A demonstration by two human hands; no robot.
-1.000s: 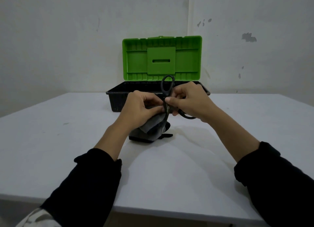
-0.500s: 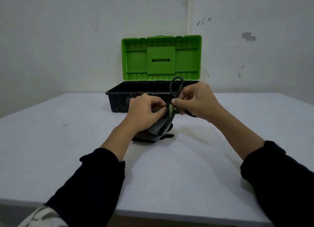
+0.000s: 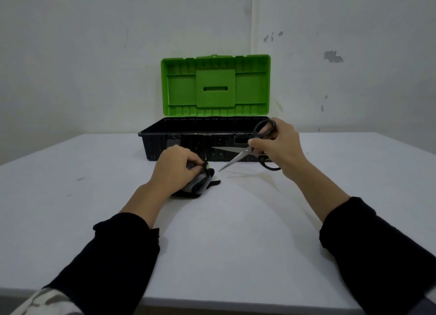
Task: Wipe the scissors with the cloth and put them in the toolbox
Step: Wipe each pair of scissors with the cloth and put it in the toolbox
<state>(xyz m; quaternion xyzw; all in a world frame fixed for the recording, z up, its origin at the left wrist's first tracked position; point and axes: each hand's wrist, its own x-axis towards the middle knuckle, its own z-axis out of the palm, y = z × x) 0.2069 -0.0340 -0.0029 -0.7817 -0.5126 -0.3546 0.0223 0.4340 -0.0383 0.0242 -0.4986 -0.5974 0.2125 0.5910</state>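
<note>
Head view: we look down a white table (image 3: 224, 232) at our two bare hands, with the open toolbox as our landmark.
Landmark: black plastic toolbox with an upright bright-green lid (image 3: 203, 137), standing at the far middle of the table; what lies in its tray we cannot tell.
Scissors: black-handled scissors with bare steel blades (image 3: 245, 153), held in the air just in front of the toolbox's front wall toward its right end, blades parted into a V with the tips pointing left and down, clear of the cloth.
Right hand (image 3: 279, 147): curled round the scissor handles, one loop showing above the fingers and the other below them.
Cloth: bunched grey and black fabric cloth with a small green patch (image 3: 200, 183), lying on the table in front of the toolbox, left of the blade tips.
Left hand (image 3: 175, 168): resting on the cloth and pinching a fold of it between thumb and fingertips.
Handling, scissors: we judge them light and stiff, slick on the steel, sharp at the edges and points; we take hold by the plastic loops and keep the tips turned from the other hand.
Handling, cloth: soft and limp, so it will fold round a blade; we grip a thick wad so that no edge cuts through to the fingers.
Placing: the wide tray should take them lying flat.
</note>
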